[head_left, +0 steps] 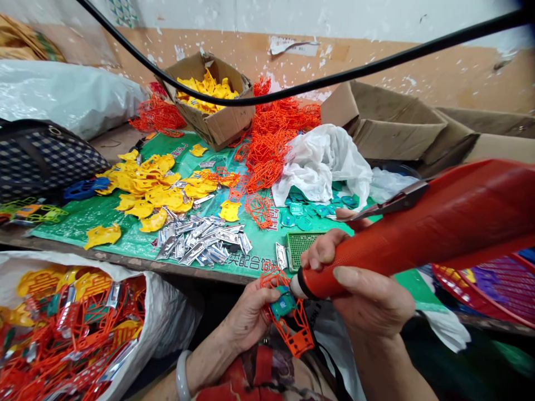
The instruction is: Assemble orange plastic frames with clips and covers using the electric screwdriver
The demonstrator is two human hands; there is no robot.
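Observation:
My right hand point(368, 289) is wrapped round a red powered screwdriver point(418, 234), whose tip presses against a small teal plastic piece point(285, 303). My left hand point(251, 314) pinches an orange wire-frame part point(292, 326) with that teal piece set in it, held low over my lap. Both hands are closed. On the table just beyond them lies a green perforated pad point(298, 248).
A green mat point(125, 236) holds piles of yellow plastic pieces point(150, 189), silver metal clips point(200, 239), orange frames point(271, 139) and teal pieces point(305, 209). A cardboard box point(217, 125) of yellow pieces stands behind. A white sack point(79, 328) of assembled parts sits at lower left. A black cable point(292, 92) crosses overhead.

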